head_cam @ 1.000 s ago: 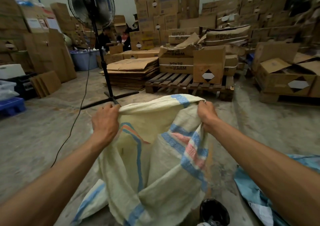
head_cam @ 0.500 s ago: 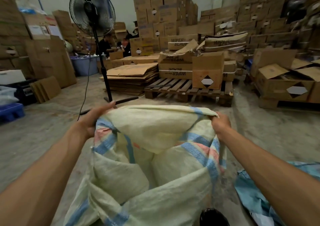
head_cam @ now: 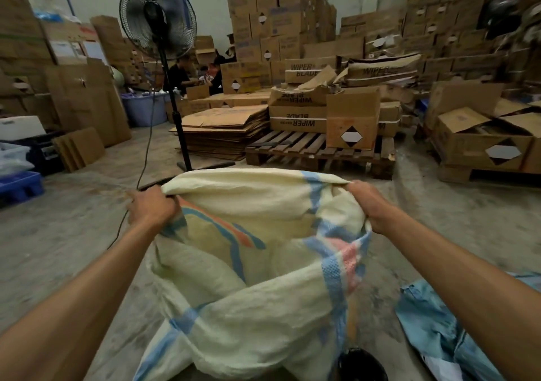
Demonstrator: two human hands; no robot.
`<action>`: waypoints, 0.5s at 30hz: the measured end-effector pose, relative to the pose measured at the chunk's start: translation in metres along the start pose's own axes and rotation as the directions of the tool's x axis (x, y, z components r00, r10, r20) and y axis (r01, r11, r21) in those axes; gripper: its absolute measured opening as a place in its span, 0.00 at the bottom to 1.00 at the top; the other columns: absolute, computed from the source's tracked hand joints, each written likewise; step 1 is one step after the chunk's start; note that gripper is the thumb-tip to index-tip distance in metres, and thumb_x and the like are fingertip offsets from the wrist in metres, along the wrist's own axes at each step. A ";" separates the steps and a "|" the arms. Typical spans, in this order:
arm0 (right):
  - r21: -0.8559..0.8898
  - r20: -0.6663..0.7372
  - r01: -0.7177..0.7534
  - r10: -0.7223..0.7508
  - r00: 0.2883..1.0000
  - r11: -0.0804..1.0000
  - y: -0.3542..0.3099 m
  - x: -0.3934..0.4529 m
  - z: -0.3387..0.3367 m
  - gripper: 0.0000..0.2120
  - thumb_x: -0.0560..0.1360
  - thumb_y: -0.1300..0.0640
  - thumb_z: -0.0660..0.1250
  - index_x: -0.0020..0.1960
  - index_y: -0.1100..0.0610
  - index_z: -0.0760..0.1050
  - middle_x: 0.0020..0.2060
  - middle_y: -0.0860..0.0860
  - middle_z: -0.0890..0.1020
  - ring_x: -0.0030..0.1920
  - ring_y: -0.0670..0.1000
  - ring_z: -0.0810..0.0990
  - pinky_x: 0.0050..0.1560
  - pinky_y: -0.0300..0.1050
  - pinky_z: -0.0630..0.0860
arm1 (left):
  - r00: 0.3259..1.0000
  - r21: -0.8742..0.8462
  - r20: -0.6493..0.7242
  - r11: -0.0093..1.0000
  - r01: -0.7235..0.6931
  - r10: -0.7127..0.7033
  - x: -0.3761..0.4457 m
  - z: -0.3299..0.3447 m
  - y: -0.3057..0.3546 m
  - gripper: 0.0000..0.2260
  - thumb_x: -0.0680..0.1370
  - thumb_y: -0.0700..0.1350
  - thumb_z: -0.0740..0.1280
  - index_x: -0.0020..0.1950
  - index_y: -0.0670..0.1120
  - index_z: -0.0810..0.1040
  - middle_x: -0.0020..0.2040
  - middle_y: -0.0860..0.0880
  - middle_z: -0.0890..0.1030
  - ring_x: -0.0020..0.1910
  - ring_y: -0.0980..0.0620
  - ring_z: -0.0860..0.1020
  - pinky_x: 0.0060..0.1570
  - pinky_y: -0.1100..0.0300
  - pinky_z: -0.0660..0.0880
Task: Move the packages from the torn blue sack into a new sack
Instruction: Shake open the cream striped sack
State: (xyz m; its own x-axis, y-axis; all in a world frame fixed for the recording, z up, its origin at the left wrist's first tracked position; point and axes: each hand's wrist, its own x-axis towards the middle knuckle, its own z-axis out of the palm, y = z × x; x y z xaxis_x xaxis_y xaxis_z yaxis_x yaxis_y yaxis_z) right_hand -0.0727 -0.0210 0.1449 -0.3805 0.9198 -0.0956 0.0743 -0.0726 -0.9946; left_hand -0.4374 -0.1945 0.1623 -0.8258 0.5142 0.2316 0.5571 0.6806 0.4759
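1. My left hand (head_cam: 152, 208) has its fingers curled tight over the left side of the mouth of the new sack (head_cam: 257, 278), a cream woven one with blue and pink-orange stripes; the fingertips are folded under the cloth, so I cannot see them.
2. The sack hangs between my two arms with its lower part slumped on the concrete floor (head_cam: 58, 249). The mouth is pulled partly apart, but the far rim flops forward over the opening and I see only folds inside, no packages.
3. My right hand (head_cam: 366, 202) is clenched on the right side of the mouth, fingers buried in bunched fabric.
4. I judge the step in hand to be opening the new sack, before any package goes across. Next I would need to spread the rim wide and get the sack to stand open on the floor, so one hand can be spared for lifting.
5. The torn blue sack (head_cam: 439, 328) lies crumpled on the floor at the lower right, just beside my right forearm and cut off by the frame edge. Something pale shows through it near the bottom edge, perhaps a package, but I cannot tell.
6. A dark round thing (head_cam: 361, 364) sits at the bottom edge below the new sack; what it is I cannot make out.
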 end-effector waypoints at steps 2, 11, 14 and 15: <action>-0.331 0.052 0.238 -0.234 0.971 0.913 -0.001 -0.012 0.003 0.17 0.73 0.50 0.73 0.57 0.53 0.73 0.51 0.55 0.80 0.47 0.54 0.82 0.44 0.48 0.80 | 0.938 -0.402 0.314 0.874 0.272 -0.147 -0.004 -0.011 0.001 0.06 0.77 0.41 0.61 0.46 0.42 0.77 0.45 0.38 0.80 0.44 0.40 0.77 0.55 0.38 0.75; -0.969 0.236 0.248 -0.304 0.923 0.001 0.049 -0.020 0.020 0.27 0.75 0.50 0.62 0.72 0.37 0.59 0.63 0.53 0.67 0.64 0.57 0.65 0.59 0.57 0.67 | 0.754 -0.755 0.655 -0.020 0.655 -0.037 -0.005 -0.044 0.022 0.16 0.80 0.46 0.55 0.58 0.43 0.79 0.50 0.42 0.83 0.50 0.40 0.81 0.44 0.40 0.78; -0.880 -0.131 -0.022 -0.199 0.971 0.475 0.041 -0.001 0.011 0.22 0.78 0.51 0.58 0.71 0.39 0.63 0.70 0.58 0.63 0.68 0.65 0.63 0.65 0.67 0.64 | 0.750 -0.749 0.658 0.148 0.646 0.061 -0.012 -0.042 0.015 0.10 0.77 0.46 0.62 0.54 0.46 0.80 0.41 0.46 0.85 0.43 0.47 0.82 0.39 0.51 0.80; -0.739 -0.180 -0.093 -0.062 0.982 0.667 0.035 0.003 0.005 0.19 0.78 0.51 0.56 0.69 0.43 0.66 0.68 0.59 0.69 0.67 0.64 0.67 0.65 0.68 0.67 | 0.743 -0.737 0.663 0.249 0.629 0.087 -0.016 -0.045 0.011 0.09 0.77 0.46 0.63 0.51 0.44 0.79 0.37 0.45 0.84 0.39 0.46 0.82 0.38 0.51 0.79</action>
State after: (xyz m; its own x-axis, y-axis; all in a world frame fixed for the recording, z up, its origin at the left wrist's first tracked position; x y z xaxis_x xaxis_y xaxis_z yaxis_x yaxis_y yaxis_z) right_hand -0.0763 -0.0226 0.1096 -0.2127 0.9768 -0.0250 0.7662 0.1509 -0.6247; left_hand -0.4217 -0.2186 0.2016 -0.5077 0.7875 -0.3494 -0.4447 0.1077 0.8892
